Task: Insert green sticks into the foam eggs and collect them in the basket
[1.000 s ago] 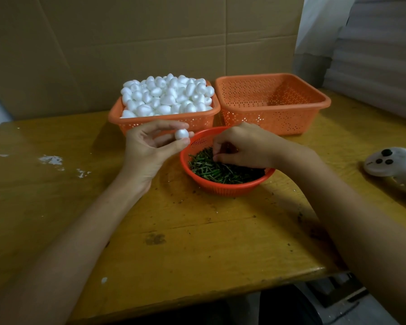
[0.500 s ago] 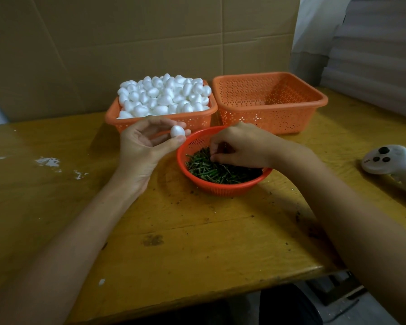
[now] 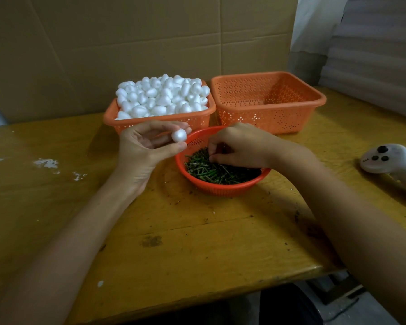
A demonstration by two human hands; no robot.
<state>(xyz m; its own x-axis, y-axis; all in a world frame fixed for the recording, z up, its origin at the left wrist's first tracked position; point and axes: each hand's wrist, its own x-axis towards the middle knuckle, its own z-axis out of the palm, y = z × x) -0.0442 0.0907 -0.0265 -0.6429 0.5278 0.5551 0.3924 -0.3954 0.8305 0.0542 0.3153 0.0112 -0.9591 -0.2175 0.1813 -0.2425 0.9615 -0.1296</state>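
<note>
A worn yellow wooden tabletop (image 3: 174, 242), scuffed and flecked with white paint (image 3: 47, 163) at 9 o'clock, stands against a cardboard wall (image 3: 127, 43). The left hand (image 3: 145, 151) pinches one foam egg (image 3: 179, 134) between thumb and fingers, above the round basket's (image 3: 220, 191) 10 o'clock rim. The right hand (image 3: 239, 146) has curled fingers down among the green sticks (image 3: 218, 172); whether they hold one I cannot tell. At 12 o'clock sits a basket heaped with eggs (image 3: 162, 97), at 1 o'clock an empty basket (image 3: 267, 118), at 3 o'clock a white controller (image 3: 384, 158)
</note>
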